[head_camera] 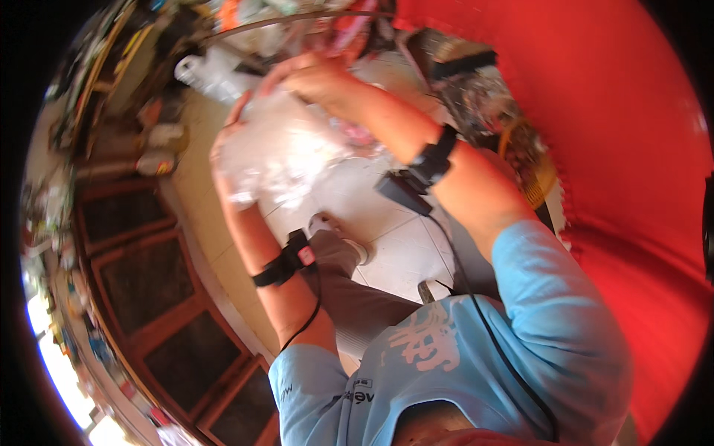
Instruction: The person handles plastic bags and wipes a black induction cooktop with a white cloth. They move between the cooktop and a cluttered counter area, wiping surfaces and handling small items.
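Observation:
A clear, crinkled plastic bag [279,142] spreads between my two hands, high above the floor and bright with glare. My left hand [228,131] grips its left side, and part of the bag covers my wrist. At its top edge, my right hand [312,78] holds it with bent fingers. Motion blur hides the exact finger contact. Something pinkish [357,132] shows at the bag's right side, under my right forearm; I cannot tell whether it is inside. Black straps with small devices and cables circle both forearms.
A red cloth or sheet [613,111] fills the right side. Beside it stands a yellow plastic basket [530,161]. Dark-panelled wooden cabinets [167,312] line the left, with cluttered goods along their top. A white plastic container [209,75] sits beyond my hands. Below is a tiled floor [401,245].

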{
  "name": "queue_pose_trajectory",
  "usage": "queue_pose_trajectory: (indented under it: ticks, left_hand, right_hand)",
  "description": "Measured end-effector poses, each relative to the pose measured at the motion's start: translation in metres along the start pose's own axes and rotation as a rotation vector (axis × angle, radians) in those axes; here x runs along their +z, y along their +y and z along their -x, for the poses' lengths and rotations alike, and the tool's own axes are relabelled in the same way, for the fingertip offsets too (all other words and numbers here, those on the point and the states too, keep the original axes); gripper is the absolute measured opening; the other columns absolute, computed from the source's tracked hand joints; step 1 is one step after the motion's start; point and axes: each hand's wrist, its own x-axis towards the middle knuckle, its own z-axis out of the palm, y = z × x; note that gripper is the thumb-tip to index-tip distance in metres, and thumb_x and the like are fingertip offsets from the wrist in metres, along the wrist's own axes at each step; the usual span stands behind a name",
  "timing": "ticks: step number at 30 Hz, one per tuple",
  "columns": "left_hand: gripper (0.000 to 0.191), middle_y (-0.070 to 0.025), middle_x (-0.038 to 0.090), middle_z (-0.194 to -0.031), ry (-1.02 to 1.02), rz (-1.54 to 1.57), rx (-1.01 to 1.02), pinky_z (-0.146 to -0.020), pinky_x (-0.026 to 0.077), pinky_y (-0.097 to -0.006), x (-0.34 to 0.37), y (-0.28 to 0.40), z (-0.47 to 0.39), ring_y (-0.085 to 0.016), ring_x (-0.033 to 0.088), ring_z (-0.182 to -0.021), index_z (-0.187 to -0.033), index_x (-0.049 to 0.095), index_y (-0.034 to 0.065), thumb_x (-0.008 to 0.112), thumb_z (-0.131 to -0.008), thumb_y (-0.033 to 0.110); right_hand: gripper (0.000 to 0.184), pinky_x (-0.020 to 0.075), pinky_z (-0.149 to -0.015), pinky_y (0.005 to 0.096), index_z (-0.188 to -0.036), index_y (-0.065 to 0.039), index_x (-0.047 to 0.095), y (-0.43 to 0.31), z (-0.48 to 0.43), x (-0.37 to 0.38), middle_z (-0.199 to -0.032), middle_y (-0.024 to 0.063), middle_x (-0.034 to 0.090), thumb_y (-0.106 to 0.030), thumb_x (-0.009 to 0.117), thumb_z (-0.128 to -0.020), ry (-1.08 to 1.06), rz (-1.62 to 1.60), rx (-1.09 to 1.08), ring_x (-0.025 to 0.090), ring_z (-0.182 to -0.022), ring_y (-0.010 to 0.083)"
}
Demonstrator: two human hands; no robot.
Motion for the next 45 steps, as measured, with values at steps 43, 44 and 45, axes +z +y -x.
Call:
queue_pose_trajectory:
  ticks: [43,44,45]
  left_hand:
    - [0.026,-0.0066,0.066,-0.103,0.205,0.055,-0.004,-0.084,0.048,-0.0279,0.077,0.0,0.02,-0.012,0.06,-0.093,-0.11,0.063,0.0013,0.059,-0.085,-0.003]
    - [0.027,-0.0069,0.065,-0.105,0.268,0.063,0.031,-0.084,0.048,-0.028,0.078,-0.002,0.018,-0.012,0.06,-0.094,-0.109,0.064,0.0015,0.057,-0.084,-0.005]
    - [0.027,-0.0072,0.065,-0.107,0.332,0.072,0.065,-0.084,0.048,-0.0282,0.079,-0.004,0.016,-0.012,0.06,-0.094,-0.109,0.064,0.0017,0.056,-0.084,-0.006]
  right_hand:
    - [0.017,0.0492,-0.068,0.0236,-0.1,0.0,0.065,-0.025,0.0,-0.028,-0.091,0.0029,0.066,-0.004,0.062,-0.083,0.094,-0.025,0.147,0.06,-0.078,0.0086]
    - [0.017,0.0494,-0.066,0.0239,-0.1,0.0,0.065,-0.025,-0.001,-0.028,-0.091,0.0031,0.066,-0.005,0.062,-0.084,0.112,-0.082,0.151,0.06,-0.078,0.0089]
    - [0.019,0.0501,-0.07,0.0256,-0.103,0.0,0.064,-0.026,-0.001,-0.029,-0.096,0.0044,0.066,-0.01,0.061,-0.086,0.138,-0.153,0.167,0.061,-0.082,0.0111]
